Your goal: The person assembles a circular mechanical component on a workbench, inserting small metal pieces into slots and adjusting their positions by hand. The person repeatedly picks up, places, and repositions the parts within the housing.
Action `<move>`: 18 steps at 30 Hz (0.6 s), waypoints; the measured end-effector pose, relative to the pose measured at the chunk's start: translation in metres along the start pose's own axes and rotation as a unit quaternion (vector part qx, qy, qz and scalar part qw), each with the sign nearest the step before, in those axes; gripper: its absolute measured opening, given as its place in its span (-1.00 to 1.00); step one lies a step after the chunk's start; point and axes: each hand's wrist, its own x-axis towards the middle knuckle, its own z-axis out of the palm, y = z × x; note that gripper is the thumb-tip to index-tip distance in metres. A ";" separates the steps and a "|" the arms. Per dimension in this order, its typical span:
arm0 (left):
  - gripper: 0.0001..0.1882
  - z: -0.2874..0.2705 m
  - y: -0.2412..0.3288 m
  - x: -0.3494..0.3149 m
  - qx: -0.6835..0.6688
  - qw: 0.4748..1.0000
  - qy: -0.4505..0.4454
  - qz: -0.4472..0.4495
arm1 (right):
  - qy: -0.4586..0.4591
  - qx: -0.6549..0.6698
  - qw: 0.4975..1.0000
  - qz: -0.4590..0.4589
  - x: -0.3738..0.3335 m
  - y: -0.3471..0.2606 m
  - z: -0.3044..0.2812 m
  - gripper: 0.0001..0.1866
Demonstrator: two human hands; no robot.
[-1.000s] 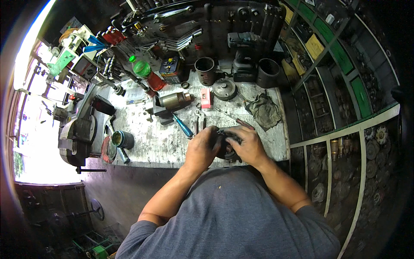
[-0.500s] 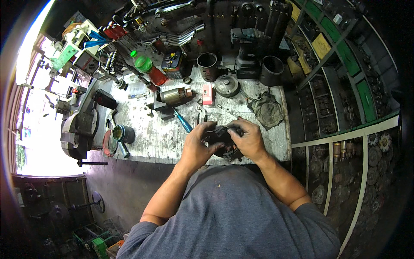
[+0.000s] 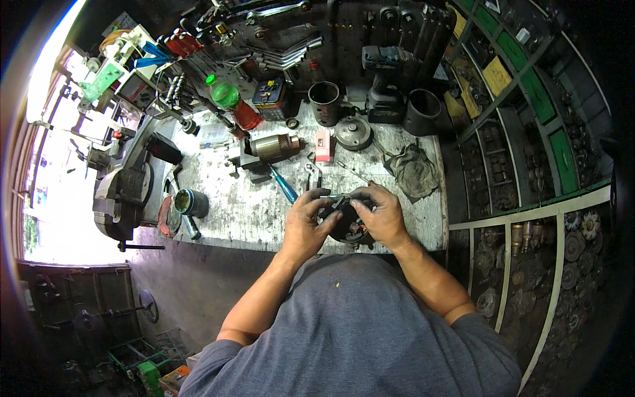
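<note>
Close to the bench's front edge, both my hands work over a dark round housing (image 3: 348, 234) with copper-coloured bits inside. My left hand (image 3: 308, 223) is closed at its left, thumb and fingers pinching a small dark part (image 3: 340, 201) above the opening. From the right, my right hand (image 3: 381, 216) reaches to the same small part with thumb and forefinger, its other fingers curled. The fingers partly hide this part, so its exact kind is unclear. Beyond my hands lie a blue-handled screwdriver (image 3: 285, 186), an adjustable wrench (image 3: 313, 175) and a thin rod (image 3: 353, 172).
A motor armature (image 3: 276, 147), a red-and-white box (image 3: 324, 147) and a round metal cover (image 3: 352, 133) occupy the bench's middle. A rag (image 3: 413, 173) lies right; a tin (image 3: 191, 203) and a vise (image 3: 119, 202) are left. Behind stand a bottle (image 3: 233, 103), cylinders (image 3: 324, 104) and a cordless driver (image 3: 385, 89).
The view has shifted slightly, moving the bench items a little to the right in the picture. The small dark part between my fingers has tilted, and my fingertips have changed position slightly.
</note>
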 end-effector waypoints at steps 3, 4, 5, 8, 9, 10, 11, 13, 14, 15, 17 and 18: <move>-0.66 0.003 -0.003 0.001 0.010 1.000 0.000 0.012 | 0.010 -0.028 0.999 -0.013 0.000 0.000 0.003 -0.80; -0.67 0.005 -0.004 -0.001 0.024 1.000 0.004 0.020 | 0.013 -0.042 0.999 -0.024 0.000 0.000 0.004 -0.80; -0.67 0.006 -0.006 -0.002 0.039 0.999 0.007 0.025 | 0.008 -0.058 0.998 -0.037 0.001 0.001 0.004 -0.80; -0.68 0.010 -0.011 -0.003 0.066 0.997 0.009 0.039 | -0.001 -0.086 0.994 -0.061 0.002 0.003 0.005 -0.80; -0.67 0.011 -0.012 -0.004 0.060 0.997 0.012 0.040 | 0.003 -0.083 0.995 -0.062 0.001 0.003 0.006 -0.79; -0.67 0.012 -0.013 -0.004 0.058 0.998 0.015 0.034 | 0.006 -0.080 0.995 -0.064 0.001 0.003 0.006 -0.79; -0.67 0.012 -0.013 -0.004 0.060 0.998 0.016 0.024 | 0.003 -0.084 0.995 -0.055 0.001 0.004 0.006 -0.78; -0.67 0.012 -0.012 -0.005 0.077 0.996 0.021 0.049 | -0.007 -0.089 0.995 -0.041 0.000 0.004 0.006 -0.76; -0.67 0.011 -0.012 -0.006 0.088 0.994 0.023 0.060 | -0.007 -0.094 0.995 -0.045 0.000 0.004 0.006 -0.76; -0.67 0.011 -0.011 -0.006 0.089 0.994 0.025 0.062 | -0.008 -0.099 0.994 -0.050 0.000 0.004 0.006 -0.76; -0.68 0.012 -0.009 -0.008 0.092 0.993 0.033 0.071 | -0.009 -0.102 0.993 -0.053 0.000 0.005 0.006 -0.76; -0.69 0.013 -0.008 -0.009 0.088 0.994 0.029 0.065 | -0.009 -0.100 0.994 -0.052 -0.001 0.005 0.006 -0.76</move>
